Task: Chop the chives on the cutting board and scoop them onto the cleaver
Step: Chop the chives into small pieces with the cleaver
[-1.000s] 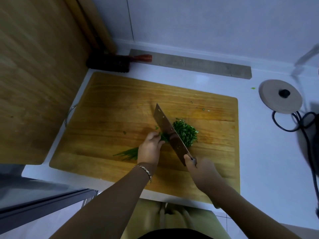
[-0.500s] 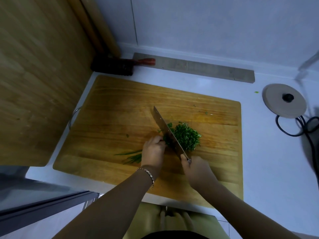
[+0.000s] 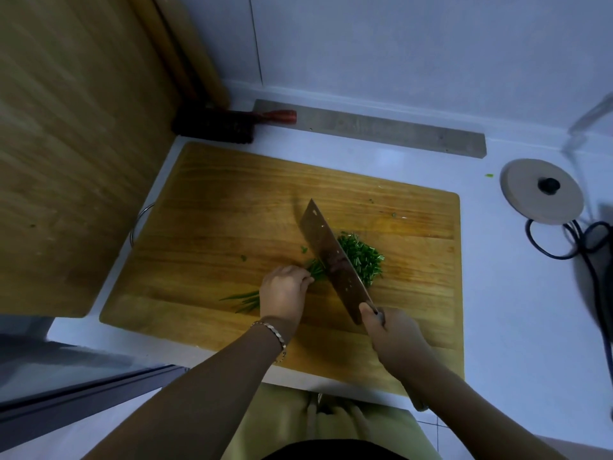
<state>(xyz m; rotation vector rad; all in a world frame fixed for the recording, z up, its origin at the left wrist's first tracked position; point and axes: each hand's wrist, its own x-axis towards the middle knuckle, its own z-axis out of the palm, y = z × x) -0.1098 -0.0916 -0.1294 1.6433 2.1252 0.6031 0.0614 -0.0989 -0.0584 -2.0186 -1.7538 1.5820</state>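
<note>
A wooden cutting board point(image 3: 232, 210) lies on the white counter. My right hand point(image 3: 393, 335) grips the handle of a cleaver point(image 3: 331, 257), whose blade slants across the board's middle. Right of the blade sits a pile of chopped chives point(image 3: 363, 258). My left hand point(image 3: 283, 292) presses down on a bunch of uncut chives point(image 3: 243, 299), fingers curled, close to the blade's left side. The bunch's tips stick out to the left of that hand. A few green bits lie scattered on the board.
A tall wooden panel point(image 3: 66, 144) stands at the left. A dark brush with a red handle point(image 3: 229, 122) and a grey strip point(image 3: 381, 127) lie behind the board. A round lid point(image 3: 540, 190) and black cable point(image 3: 564, 240) sit at the right.
The cleaver has kept chopping, lifting and dropping beside the pile. My left hand has stayed on the bunch. The view has shifted slightly.
</note>
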